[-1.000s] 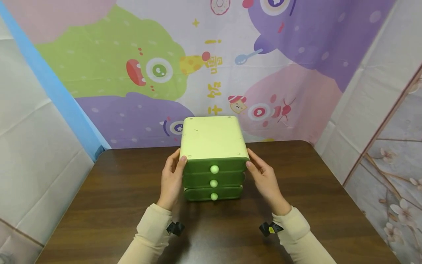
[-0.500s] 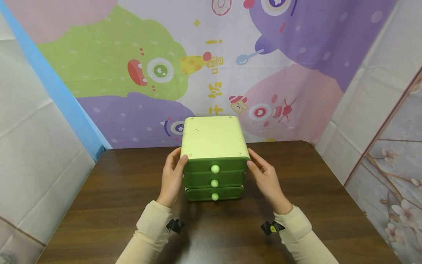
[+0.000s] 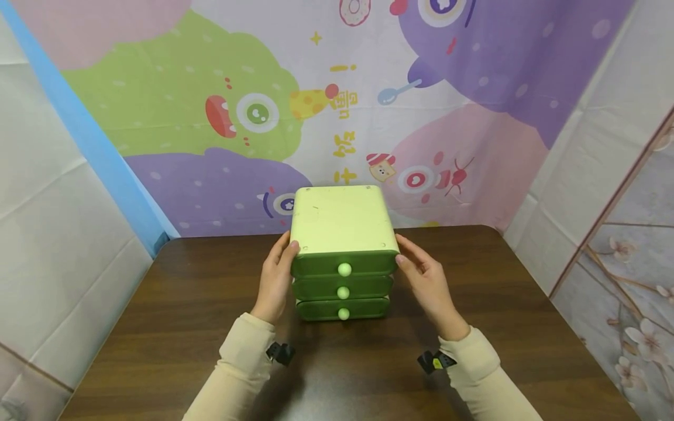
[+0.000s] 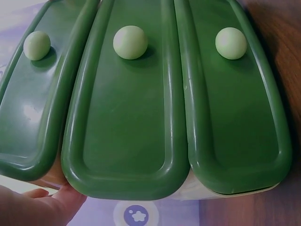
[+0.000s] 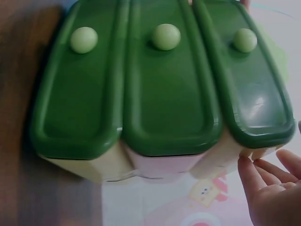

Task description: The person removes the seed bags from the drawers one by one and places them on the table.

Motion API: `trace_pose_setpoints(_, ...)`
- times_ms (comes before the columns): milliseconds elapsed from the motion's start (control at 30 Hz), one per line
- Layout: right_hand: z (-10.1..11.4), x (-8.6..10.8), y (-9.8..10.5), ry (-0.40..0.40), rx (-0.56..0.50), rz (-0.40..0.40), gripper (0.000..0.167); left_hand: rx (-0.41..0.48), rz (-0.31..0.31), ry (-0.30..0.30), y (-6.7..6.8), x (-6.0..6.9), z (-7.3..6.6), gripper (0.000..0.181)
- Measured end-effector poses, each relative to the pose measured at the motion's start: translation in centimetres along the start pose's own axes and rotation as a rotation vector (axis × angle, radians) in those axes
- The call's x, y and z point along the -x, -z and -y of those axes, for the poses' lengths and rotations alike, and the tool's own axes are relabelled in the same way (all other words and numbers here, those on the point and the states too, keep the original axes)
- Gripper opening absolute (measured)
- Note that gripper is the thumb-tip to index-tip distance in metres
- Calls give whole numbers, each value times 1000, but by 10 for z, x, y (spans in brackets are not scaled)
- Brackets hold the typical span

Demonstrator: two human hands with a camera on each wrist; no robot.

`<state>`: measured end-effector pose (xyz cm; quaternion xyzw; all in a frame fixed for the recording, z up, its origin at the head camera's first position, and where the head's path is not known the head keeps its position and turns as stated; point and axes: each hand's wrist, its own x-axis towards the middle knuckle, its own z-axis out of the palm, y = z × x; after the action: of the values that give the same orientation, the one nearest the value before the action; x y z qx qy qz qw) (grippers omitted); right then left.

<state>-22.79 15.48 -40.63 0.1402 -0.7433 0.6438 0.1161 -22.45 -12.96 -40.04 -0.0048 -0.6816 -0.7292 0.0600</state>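
A small desktop drawer unit [image 3: 342, 219] stands on the brown table, with a pale yellow top and three dark green drawer fronts, each with a round pale knob [image 3: 344, 269]. My left hand [image 3: 274, 280] holds its upper left side near the front corner; the thumb lies just behind the top drawer front. On the opposite side my right hand [image 3: 429, 286] holds the upper right edge, thumb at the corner and fingers along the side. In the right wrist view, the fingertips [image 5: 249, 169] touch the top section. The three tiers stand slightly out of line. The far ends of the fingers are partly hidden.
The brown wooden table [image 3: 184, 351] extends around the unit. A cartoon-printed cloth [image 3: 210, 193] hangs right behind the table's back edge. Pale panels [image 3: 52, 234] flank the left, and a flower-patterned wall [image 3: 632, 292] stands at the right.
My left thumb has slid up and back a little, showing more of the top drawer's left corner. The right hand keeps nearly the same place. The whole view has shifted slightly.
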Motion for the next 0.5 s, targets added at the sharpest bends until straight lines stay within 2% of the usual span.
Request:
trace_pose_setpoints(233,19,0,1,94,-134,7,41,32,1,19,0,-3,-1,61)
trace_pose_setpoints(500,39,9,-2,188,-146,-11,35,35,11,17,1,-2,-1,59)
